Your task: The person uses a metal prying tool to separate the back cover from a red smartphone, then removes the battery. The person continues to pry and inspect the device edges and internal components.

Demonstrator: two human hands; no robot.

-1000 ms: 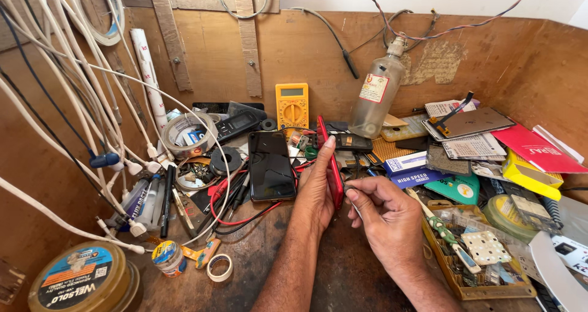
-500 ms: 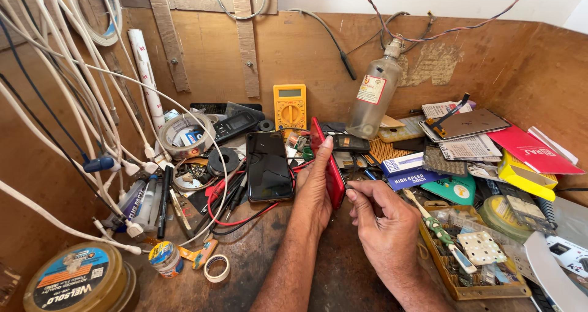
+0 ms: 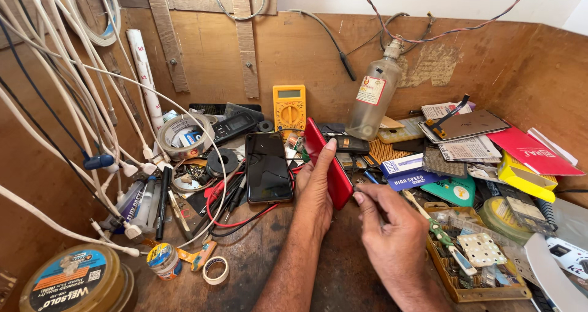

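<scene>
Plywood walls boxed in a really cluttered wooden tabletop (image 3: pixel 343 275), with a bunch of white cables (image 3: pixel 73 104) hanging down the left side. Left hand (image 3: pixel 315 192) was wrapped around a red phone (image 3: pixel 327 165), holding it up on its edge, tilted, thumb along the top side and fingers behind. Right hand (image 3: pixel 389 226) was pinched shut on something thin and dark right at the phone's lower edge; couldn't make out what it was exactly.

Just left of the red phone, a black phone (image 3: pixel 267 167) lay flat, screen up. Behind it stood a yellow multimeter (image 3: pixel 289 107) against the back wall, and next to that a clear bottle (image 3: pixel 372 101) with a white and red label, wires running out of its top.

Packaging-wise: a blue and white flat box (image 3: pixel 407 171) just right of the hands, a yellow box (image 3: pixel 527 177) further right, and a red flat packet (image 3: pixel 533 150) leaning near the right wall. Bottom left corner had a round gold tin (image 3: pixel 76 281) with a blue and orange label on its lid, a small roll of tape (image 3: pixel 215 270) close by, and a little jar (image 3: pixel 162 260) with a colourful lid.
</scene>
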